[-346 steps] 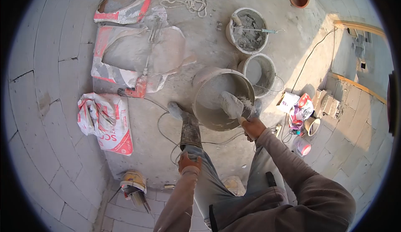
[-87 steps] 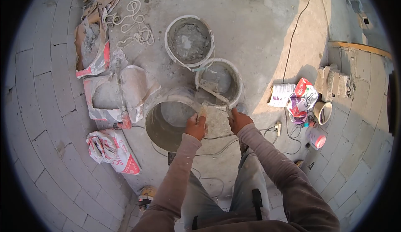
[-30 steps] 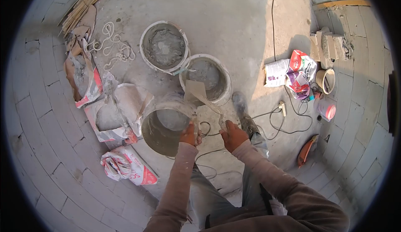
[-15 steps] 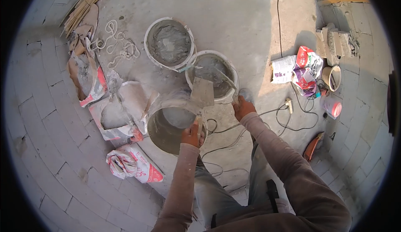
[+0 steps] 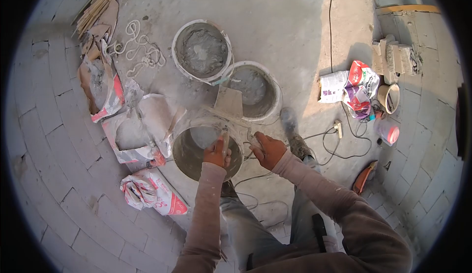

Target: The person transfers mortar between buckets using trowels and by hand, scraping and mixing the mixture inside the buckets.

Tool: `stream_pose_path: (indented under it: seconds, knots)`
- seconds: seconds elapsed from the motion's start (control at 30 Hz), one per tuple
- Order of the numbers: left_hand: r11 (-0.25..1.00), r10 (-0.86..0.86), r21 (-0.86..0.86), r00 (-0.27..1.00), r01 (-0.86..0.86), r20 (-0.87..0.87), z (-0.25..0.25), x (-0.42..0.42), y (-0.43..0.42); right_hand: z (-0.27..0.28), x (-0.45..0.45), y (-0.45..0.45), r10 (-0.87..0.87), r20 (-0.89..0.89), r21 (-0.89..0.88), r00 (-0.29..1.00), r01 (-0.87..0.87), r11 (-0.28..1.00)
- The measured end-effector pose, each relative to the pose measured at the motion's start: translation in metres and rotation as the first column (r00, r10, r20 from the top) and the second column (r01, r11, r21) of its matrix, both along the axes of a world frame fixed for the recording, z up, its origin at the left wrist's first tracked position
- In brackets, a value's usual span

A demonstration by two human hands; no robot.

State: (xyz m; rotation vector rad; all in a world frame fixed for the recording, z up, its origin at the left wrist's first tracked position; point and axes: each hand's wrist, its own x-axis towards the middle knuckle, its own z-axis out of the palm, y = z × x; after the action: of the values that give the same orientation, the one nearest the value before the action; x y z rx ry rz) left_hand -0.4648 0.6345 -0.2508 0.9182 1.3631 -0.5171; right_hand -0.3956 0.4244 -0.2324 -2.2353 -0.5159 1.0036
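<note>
My left hand [image 5: 216, 153] is closed round the handle of a flat trowel, whose square grey blade [image 5: 229, 103] points away from me. A second trowel handle [image 5: 252, 136] is in my closed right hand [image 5: 269, 151]. Its blade looks thin, seen nearly edge-on, and crosses toward the first blade; whether they touch I cannot tell. Below both tools stands a bucket [image 5: 183, 161] with grey mix inside. Just beyond is a second bucket [image 5: 277, 92] holding wet grey mortar. Farther off, a third bucket [image 5: 175, 53] is well filled with thick mortar.
Torn open cement bags [image 5: 160, 113] and a folded bag [image 5: 156, 194] lie left. Rope [image 5: 142, 54] and wooden strips [image 5: 102, 5] are beyond. Cables [image 5: 339, 150] cross the floor near my boot [image 5: 290, 120]. Rightward are a crumpled bag [image 5: 359, 88], a pot [image 5: 389, 98] and block pieces [image 5: 393, 59].
My right hand has drawn back and left, bringing its trowel from over the second bucket to near the other blade. My left hand has shifted slightly left.
</note>
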Motion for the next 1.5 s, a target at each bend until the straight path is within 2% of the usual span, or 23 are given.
stream_pose_path:
  seconds: [0.07,0.13,0.23,0.33,0.43,0.47,0.63,0.67,0.7,0.73,0.77,0.8,0.83,0.87,0.9,0.97,1.0,1.1,1.23,1.3,1.37,1.4,1.5]
  knots:
    - [1.000,0.027,-0.002,1.000,-0.027,0.002,-0.001,-0.004,0.000,0.003,-0.002,0.000,-0.112,0.028,0.106,0.993,0.108,0.988]
    - [0.999,0.051,-0.013,0.998,-0.050,0.030,0.002,0.002,-0.001,0.005,0.005,-0.004,0.011,-0.005,-0.121,1.000,-0.012,0.993]
    - [1.000,0.005,-0.006,0.999,-0.004,0.033,0.016,-0.011,-0.004,-0.038,0.027,-0.019,0.045,-0.037,-0.255,0.998,-0.053,0.966]
    - [0.994,-0.004,-0.106,0.997,0.011,0.073,0.021,-0.026,-0.009,-0.066,0.060,-0.027,-0.087,-0.112,-0.420,0.990,0.032,0.907]
    - [0.997,0.024,-0.068,0.999,-0.026,-0.032,0.016,-0.018,-0.018,-0.031,0.033,-0.020,-0.165,-0.039,-0.248,0.986,0.150,0.957]
    - [0.998,0.022,-0.060,0.999,-0.023,-0.028,0.009,-0.017,-0.019,-0.007,0.029,-0.014,-0.045,-0.036,-0.246,0.998,0.034,0.969]
    - [0.991,-0.109,-0.075,0.991,0.115,0.074,0.011,-0.036,-0.025,-0.056,0.040,-0.031,-0.071,0.059,-0.326,0.996,0.087,0.941]
    - [0.990,-0.137,-0.026,0.985,0.141,0.100,0.019,-0.040,-0.027,-0.053,0.061,-0.028,-0.501,-0.309,-0.305,0.809,0.414,0.858]
    - [0.985,-0.171,0.022,0.977,0.170,0.124,0.024,-0.045,-0.029,-0.052,0.072,-0.028,-0.731,-0.594,-0.412,0.334,0.655,0.634]
    - [0.986,-0.165,0.018,0.979,0.164,0.123,0.019,-0.054,-0.031,-0.054,0.075,-0.033,-0.721,-0.655,-0.381,0.224,0.727,0.571]
    - [0.944,-0.285,0.212,0.947,0.252,0.147,0.010,-0.060,-0.033,-0.057,0.074,-0.037,-0.720,-0.653,-0.380,0.234,0.721,0.579]
    - [0.912,-0.332,0.303,0.930,0.275,0.155,0.004,-0.068,-0.035,-0.058,0.071,-0.042,-0.498,-0.864,-0.316,-0.075,0.851,0.420]
    - [0.870,-0.379,0.394,0.913,0.295,0.153,0.002,-0.072,-0.036,-0.055,0.070,-0.045,-0.139,-0.943,-0.328,-0.303,0.918,0.222]
    - [0.704,-0.549,0.619,0.820,0.349,0.162,0.002,-0.078,-0.035,-0.049,0.071,-0.043,0.035,-0.871,-0.487,-0.489,0.872,0.055]
    - [0.485,-0.695,0.804,0.710,0.345,0.114,0.000,-0.083,-0.037,-0.051,0.065,-0.043,0.016,-0.874,-0.483,-0.486,0.872,0.080]
    - [0.570,-0.687,0.714,0.713,0.406,0.143,0.032,-0.070,-0.035,-0.060,0.045,-0.050,0.378,-0.842,-0.351,-0.386,0.923,0.161]
    - [0.624,-0.702,0.614,0.691,0.483,0.170,0.046,-0.062,-0.032,-0.058,0.038,-0.048,0.366,-0.847,-0.328,-0.385,0.921,0.210]
    - [0.608,-0.711,0.593,0.695,0.529,0.109,0.053,-0.049,-0.029,-0.056,0.031,-0.050,0.276,-0.869,-0.291,-0.410,0.877,0.383]
    - [0.580,-0.717,0.591,0.695,0.560,0.045,0.014,-0.030,-0.015,-0.042,0.008,-0.057,0.272,-0.819,-0.355,-0.506,0.818,0.452]
    - [0.450,-0.801,0.483,0.579,0.751,-0.154,0.017,-0.001,-0.002,-0.039,0.000,-0.066,0.267,-0.805,-0.388,-0.529,0.811,0.437]
    - [0.463,-0.795,0.472,0.587,0.750,-0.154,0.000,0.002,0.003,-0.042,0.002,-0.072,0.198,-0.819,-0.375,-0.539,0.763,0.526]
    - [0.474,-0.790,0.455,0.592,0.754,-0.157,-0.009,0.001,0.005,-0.044,0.005,-0.073,0.200,-0.820,-0.370,-0.536,0.764,0.529]
    - [0.446,-0.791,0.500,0.588,0.743,-0.168,-0.008,-0.014,-0.010,-0.050,0.011,-0.078,0.254,-0.820,-0.418,-0.514,0.839,0.348]
